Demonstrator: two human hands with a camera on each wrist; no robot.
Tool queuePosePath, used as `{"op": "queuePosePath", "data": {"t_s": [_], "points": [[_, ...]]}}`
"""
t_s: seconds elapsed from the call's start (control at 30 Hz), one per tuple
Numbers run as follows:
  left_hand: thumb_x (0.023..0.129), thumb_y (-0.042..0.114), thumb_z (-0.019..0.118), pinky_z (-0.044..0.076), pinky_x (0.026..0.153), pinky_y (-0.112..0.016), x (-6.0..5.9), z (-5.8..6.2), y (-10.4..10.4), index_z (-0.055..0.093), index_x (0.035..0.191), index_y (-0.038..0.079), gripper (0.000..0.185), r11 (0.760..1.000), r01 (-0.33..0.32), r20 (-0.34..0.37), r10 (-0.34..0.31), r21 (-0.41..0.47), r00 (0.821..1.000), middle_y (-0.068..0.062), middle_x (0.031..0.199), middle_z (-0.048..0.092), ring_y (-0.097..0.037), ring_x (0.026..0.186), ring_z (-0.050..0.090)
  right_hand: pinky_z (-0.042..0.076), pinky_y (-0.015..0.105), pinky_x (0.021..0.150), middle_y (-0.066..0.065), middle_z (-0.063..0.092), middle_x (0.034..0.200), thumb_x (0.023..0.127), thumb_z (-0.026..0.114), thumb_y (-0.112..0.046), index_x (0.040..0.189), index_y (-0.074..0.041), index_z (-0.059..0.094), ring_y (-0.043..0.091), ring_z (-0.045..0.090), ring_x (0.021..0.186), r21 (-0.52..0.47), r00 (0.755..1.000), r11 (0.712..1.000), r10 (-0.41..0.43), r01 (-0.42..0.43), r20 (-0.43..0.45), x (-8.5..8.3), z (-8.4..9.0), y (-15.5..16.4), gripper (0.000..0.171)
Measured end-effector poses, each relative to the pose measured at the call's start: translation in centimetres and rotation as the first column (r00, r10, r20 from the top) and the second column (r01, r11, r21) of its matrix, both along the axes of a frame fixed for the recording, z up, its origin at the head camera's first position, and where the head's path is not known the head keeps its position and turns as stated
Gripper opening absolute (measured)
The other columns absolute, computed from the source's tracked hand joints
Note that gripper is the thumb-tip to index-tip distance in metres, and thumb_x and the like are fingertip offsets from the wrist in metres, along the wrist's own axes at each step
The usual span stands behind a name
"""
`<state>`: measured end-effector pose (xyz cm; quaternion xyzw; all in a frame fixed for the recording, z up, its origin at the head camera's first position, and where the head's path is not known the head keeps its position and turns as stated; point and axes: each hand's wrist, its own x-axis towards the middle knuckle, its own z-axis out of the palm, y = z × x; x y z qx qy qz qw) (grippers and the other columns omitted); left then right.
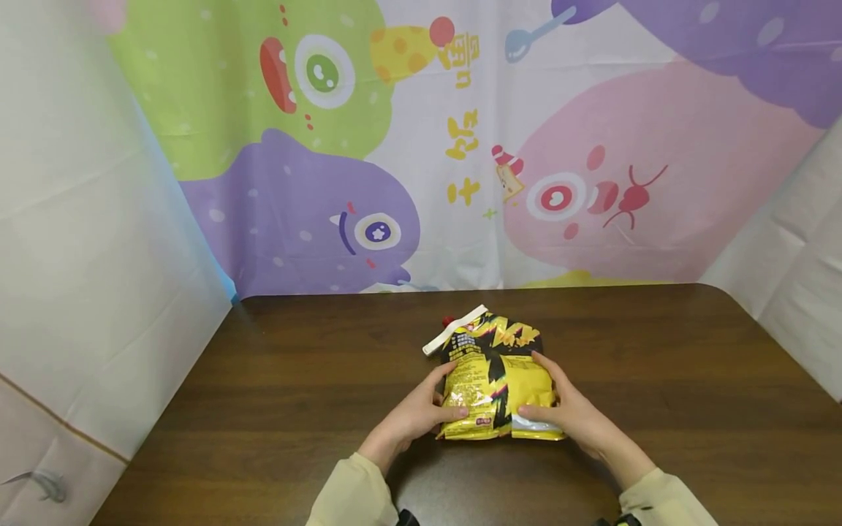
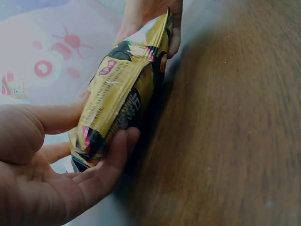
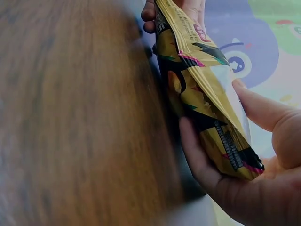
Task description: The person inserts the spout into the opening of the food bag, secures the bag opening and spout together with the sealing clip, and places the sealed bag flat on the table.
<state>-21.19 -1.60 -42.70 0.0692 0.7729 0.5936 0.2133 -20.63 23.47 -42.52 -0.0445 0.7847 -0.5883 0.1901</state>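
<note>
- two hands hold a yellow-and-black crinkly foil snack bag [image 1: 498, 380] near the middle of the dark brown wooden table [image 1: 263, 394].
- left hand [image 1: 417, 413] grips its left edge, thumb on top.
- right hand [image 1: 572, 409] grips its right edge.
- white plastic clip [image 1: 454, 330] seals the far end.

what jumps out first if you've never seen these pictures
The eye lands on the shiny yellow and black snack bag in the middle of the dark wooden table, held from either side by the left hand and the right hand, thumbs on top. A white clip closes its far end. Behind it hangs a loud cartoon backdrop of green, purple and pink monsters.
</note>
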Motion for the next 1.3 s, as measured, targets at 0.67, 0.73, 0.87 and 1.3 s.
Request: {"op": "queuePosePath", "data": {"t_s": [0.67, 0.73, 0.87, 1.3], "points": [[0.080, 0.018, 0.070, 0.041, 0.051, -0.025, -0.1, 0.1, -0.4, 0.032, 0.141, 0.017, 0.072, 0.999, -0.002, 0.017, 0.003, -0.035, 1.000, -0.003, 0.069, 0.050, -0.012, 0.058, 0.046, 0.034, 0.045, 0.097, 0.026, 0.016, 0.145, 0.079, 0.069, -0.037, 0.145, -0.009, 0.013, 0.038, 0.033, 0.124, 0.123, 0.998, 0.992, 0.026, -0.032, 0.053, -0.3, 0.2, 0.4, 0.091], [0.079, 0.019, 0.071, 0.042, 0.051, -0.025, -0.1, 0.1, -0.4, 0.032, 0.141, 0.017, 0.073, 0.999, -0.002, 0.017, 0.003, -0.040, 1.000, -0.004, 0.070, 0.050, -0.012, 0.058, 0.047, 0.030, 0.051, 0.100, 0.027, 0.013, 0.146, 0.081, 0.066, -0.038, 0.145, -0.008, 0.012, 0.041, 0.026, 0.128, 0.120, 0.998, 0.992, 0.036, -0.042, 0.051, -0.3, 0.4, 0.4, 0.089], [0.078, 0.021, 0.071, 0.043, 0.050, -0.026, -0.1, 0.2, -0.5, 0.033, 0.140, 0.018, 0.073, 0.999, 0.005, 0.024, -0.003, -0.051, 1.000, -0.004, 0.069, 0.051, -0.012, 0.056, 0.048, 0.023, 0.057, 0.102, 0.025, 0.007, 0.148, 0.085, 0.061, -0.038, 0.145, -0.008, 0.013, 0.044, 0.013, 0.133, 0.102, 0.998, 0.994, 0.043, -0.047, 0.043, -0.2, 0.5, 0.5, 0.083], [0.077, 0.023, 0.073, 0.052, 0.049, -0.039, 0.2, 1.0, -0.8, 0.033, 0.140, 0.016, 0.075, 0.997, 0.045, 0.052, -0.042, -0.057, 0.998, -0.011, 0.069, 0.054, -0.020, 0.044, 0.058, 0.045, 0.029, 0.064, 0.016, 0.047, 0.108, 0.086, 0.061, -0.032, 0.137, -0.002, 0.035, 0.019, 0.049, 0.078, 0.157, 0.998, 0.987, -0.007, 0.016, -0.059, -0.3, 0.5, 0.9, 0.065]]}}
